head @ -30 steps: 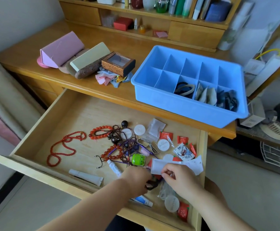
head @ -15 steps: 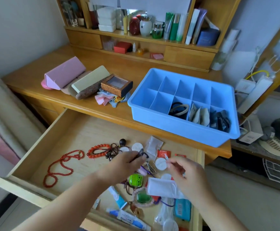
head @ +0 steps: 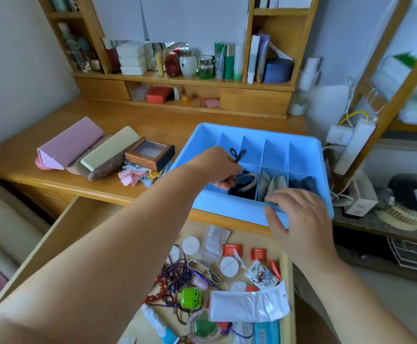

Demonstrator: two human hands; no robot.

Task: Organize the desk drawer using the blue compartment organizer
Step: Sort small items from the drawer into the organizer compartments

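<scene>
Your left hand (head: 215, 165) pinches a dark hair clip (head: 238, 155) above the blue organizer (head: 227, 214); your right hand (head: 299, 217), fingers relaxed, rests on its near rim.

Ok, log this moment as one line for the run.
left hand: holds dark item over blue organizer | right hand: on organizer's near rim | drawer: still cluttered

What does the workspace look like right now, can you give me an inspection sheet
Surface: wooden desk, drawer pulled open below.
Job's things: blue organizer on the desk edge; hair ties, folded pieces and dark items in its front cells.
Clutter: bead strings, sachets, tubes, green toy in drawer.
Hands: left hand pinches a small dark item over the organizer; right hand rests open on its front rim.
Cables: yellow wire at right.
Surroundings: shelf of bottles.
</scene>
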